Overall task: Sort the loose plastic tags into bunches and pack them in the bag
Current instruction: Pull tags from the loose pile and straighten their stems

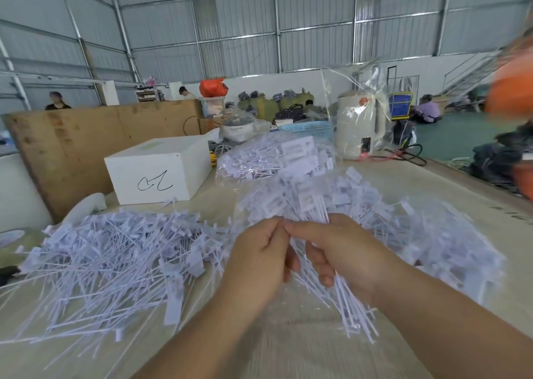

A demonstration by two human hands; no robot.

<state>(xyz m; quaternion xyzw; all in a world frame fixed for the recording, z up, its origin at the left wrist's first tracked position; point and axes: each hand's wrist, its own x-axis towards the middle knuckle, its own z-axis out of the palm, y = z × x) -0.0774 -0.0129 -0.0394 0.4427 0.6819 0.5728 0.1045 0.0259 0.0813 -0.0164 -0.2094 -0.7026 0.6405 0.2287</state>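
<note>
A bunch of white plastic tags (305, 205) stands fanned out in front of me, its flat heads up and its thin tails pointing down. My right hand (343, 251) grips the bunch around its middle. My left hand (259, 254) pinches the same bunch at its left side, fingertips meeting those of the right. A big heap of loose tags (115, 257) lies on the table to the left. More tags (450, 234) lie to the right under clear plastic. A clear bag (274, 156) filled with tags sits further back.
A white box (161, 170) with a black scribble stands at the back left, against a brown board (72, 147). A cream kettle (357, 124) wrapped in clear plastic stands at the back right, beside a blue basket (311, 127). People sit in the far background.
</note>
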